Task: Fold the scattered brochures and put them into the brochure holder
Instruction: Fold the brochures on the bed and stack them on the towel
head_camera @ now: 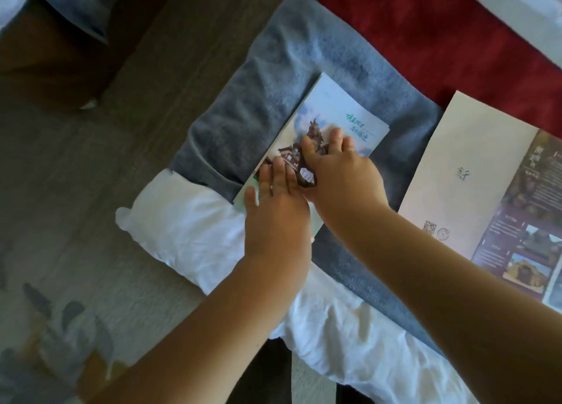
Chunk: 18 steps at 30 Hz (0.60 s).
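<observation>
Forearms (213, 327) rise from the lower edge. Left hand (273, 204) and right hand (343, 175) press flat, uncurled, on the folded brochure (337, 111) at centre, atop a grey towel (258, 114); its long axis runs lower left to upper right. An unfolded brochure (474, 166) lies at right, nearer the right hand.

glossy paper brochure (331, 120) on fuzzy grey towel (267, 78)

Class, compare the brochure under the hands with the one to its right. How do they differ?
The pressed brochure is folded; the right brochure lies open. The left hand and right hand press the first, not the second. First: pale blue; second: cream and purple. Both lie flat.
</observation>
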Each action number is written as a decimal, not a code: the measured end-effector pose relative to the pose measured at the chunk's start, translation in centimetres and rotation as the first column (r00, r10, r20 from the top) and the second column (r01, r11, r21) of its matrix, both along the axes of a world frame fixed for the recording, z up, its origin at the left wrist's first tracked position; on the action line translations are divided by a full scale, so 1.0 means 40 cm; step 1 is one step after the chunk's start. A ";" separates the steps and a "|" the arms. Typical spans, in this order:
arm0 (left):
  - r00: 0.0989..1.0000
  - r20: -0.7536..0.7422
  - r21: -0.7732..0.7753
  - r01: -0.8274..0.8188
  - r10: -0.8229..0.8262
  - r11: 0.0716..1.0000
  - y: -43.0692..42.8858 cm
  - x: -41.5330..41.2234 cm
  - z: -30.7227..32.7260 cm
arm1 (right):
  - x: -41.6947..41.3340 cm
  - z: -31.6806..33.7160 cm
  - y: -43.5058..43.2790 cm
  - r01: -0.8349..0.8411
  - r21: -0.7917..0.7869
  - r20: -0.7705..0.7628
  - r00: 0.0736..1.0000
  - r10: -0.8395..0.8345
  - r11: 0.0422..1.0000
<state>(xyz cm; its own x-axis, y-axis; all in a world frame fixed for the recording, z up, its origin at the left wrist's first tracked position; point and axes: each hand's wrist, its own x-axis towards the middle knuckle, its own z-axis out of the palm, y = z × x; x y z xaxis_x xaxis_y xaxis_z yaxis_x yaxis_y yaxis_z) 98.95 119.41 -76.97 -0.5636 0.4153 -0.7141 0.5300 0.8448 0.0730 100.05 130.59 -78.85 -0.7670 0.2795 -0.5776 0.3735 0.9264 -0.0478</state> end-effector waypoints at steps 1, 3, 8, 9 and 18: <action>1.000 0.000 0.000 -0.030 0.030 1.000 0.007 0.001 -0.009 | -0.003 -0.008 0.001 -0.008 -0.001 0.016 1.000 0.008 1.000; 0.997 0.015 -0.010 -0.077 0.077 0.997 0.020 0.001 -0.027 | -0.008 -0.018 0.004 -0.026 -0.010 0.041 0.999 0.027 1.000; 0.986 0.062 -0.047 -0.154 0.157 0.987 0.038 -0.004 -0.049 | -0.035 -0.017 0.012 -0.053 -0.039 0.124 0.991 0.057 0.998; 0.985 0.060 -0.043 -0.161 0.164 0.986 0.039 -0.006 -0.051 | -0.037 -0.016 0.014 -0.059 -0.046 0.134 0.989 0.065 0.997; 0.985 0.022 -0.081 -0.168 0.171 0.982 0.052 0.007 -0.061 | 0.010 -0.050 0.022 0.029 -0.167 0.029 0.999 -0.024 0.985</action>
<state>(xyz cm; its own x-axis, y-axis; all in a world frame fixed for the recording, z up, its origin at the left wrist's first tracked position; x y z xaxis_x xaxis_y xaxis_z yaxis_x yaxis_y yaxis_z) 99.22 121.50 -79.40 -0.6000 0.2574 -0.7575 0.3772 0.9260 0.0159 100.45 131.46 -80.84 -0.7442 0.1969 -0.6383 0.4011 0.8959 -0.1912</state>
